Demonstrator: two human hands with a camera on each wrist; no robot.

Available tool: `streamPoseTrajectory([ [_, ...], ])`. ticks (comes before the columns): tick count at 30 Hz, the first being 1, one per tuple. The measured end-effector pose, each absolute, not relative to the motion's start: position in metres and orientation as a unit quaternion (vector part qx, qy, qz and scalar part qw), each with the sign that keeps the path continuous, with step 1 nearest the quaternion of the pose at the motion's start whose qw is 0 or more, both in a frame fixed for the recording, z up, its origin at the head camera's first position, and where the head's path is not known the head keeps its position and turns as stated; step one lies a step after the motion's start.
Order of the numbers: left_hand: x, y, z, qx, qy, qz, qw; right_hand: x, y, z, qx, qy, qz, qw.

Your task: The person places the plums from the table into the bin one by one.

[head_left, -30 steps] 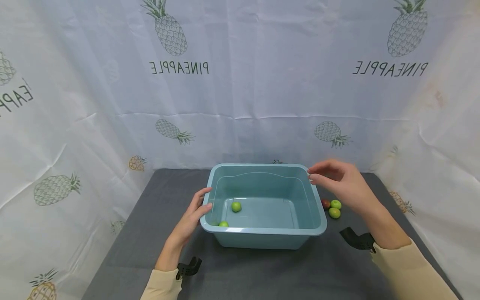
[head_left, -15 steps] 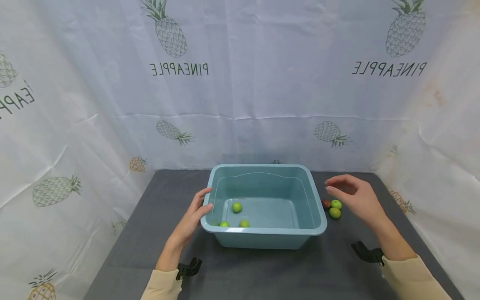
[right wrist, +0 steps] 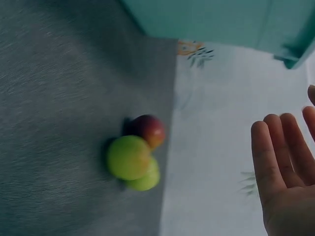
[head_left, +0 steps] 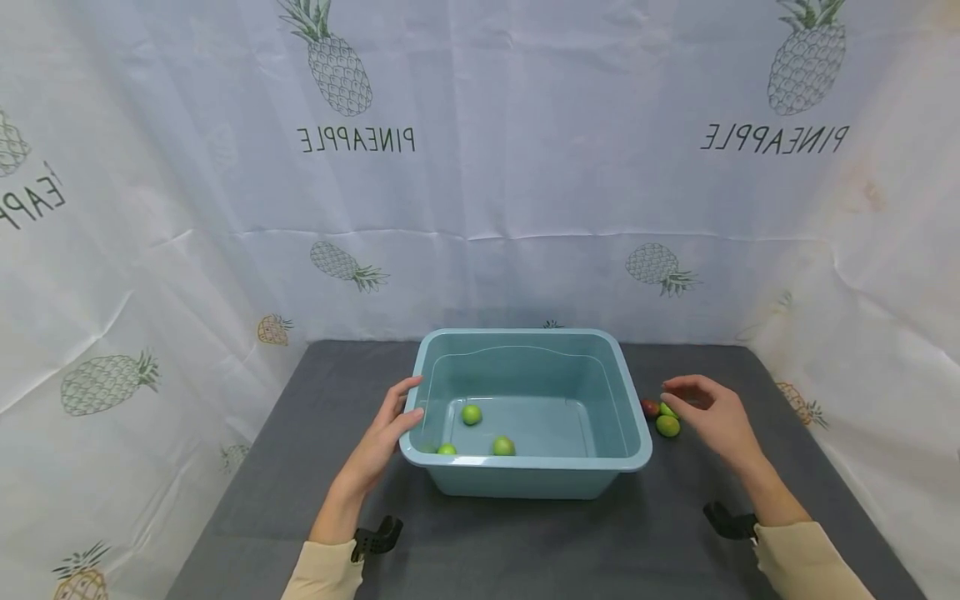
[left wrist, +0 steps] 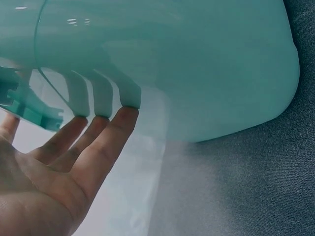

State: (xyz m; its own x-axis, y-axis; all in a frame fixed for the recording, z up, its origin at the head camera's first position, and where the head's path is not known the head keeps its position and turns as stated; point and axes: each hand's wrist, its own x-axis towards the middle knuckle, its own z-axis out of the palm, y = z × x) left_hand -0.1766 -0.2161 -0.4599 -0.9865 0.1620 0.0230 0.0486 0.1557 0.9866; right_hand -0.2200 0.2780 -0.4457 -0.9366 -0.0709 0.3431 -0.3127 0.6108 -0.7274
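A blue-green plastic basin (head_left: 525, 485) stands in the middle of the table. Three small round green fruits lie inside, including one green fruit (head_left: 503, 446) near the front wall. My left hand (head_left: 381, 433) is at the basin's left rim; in the left wrist view its straight fingers (left wrist: 106, 147) touch the outer wall. My right hand (head_left: 714, 417) hovers right of the basin with nothing held, its fingers loosely curved. Below it, a dark red fruit (right wrist: 147, 130) and two green fruits, one a yellowish green fruit (right wrist: 128, 157), sit close together on the table.
A dark grey cloth (head_left: 292, 500) covers the table. White curtains (head_left: 517, 183) with pineapple prints hang behind and at both sides. A black band (head_left: 378, 535) is on the left wrist, and a similar band (head_left: 727, 523) on the right.
My right hand has moved from the basin's right rim rightward and down to the fruits on the table. A third green fruit has appeared in the basin and rolled right. The left hand stays put.
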Motion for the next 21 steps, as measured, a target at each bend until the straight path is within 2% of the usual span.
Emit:
streamPoseTrajectory([
  [13,-0.176,-0.216,-0.46,0.063,0.763,0.642,0.04,-0.229,0.294,-0.484,0.026,-0.908,0.405,0.1],
  [21,-0.176,-0.215,-0.459,0.063,0.762,0.644,0.04,-0.231,0.303,-0.503,0.015,-0.914,0.399,0.072],
])
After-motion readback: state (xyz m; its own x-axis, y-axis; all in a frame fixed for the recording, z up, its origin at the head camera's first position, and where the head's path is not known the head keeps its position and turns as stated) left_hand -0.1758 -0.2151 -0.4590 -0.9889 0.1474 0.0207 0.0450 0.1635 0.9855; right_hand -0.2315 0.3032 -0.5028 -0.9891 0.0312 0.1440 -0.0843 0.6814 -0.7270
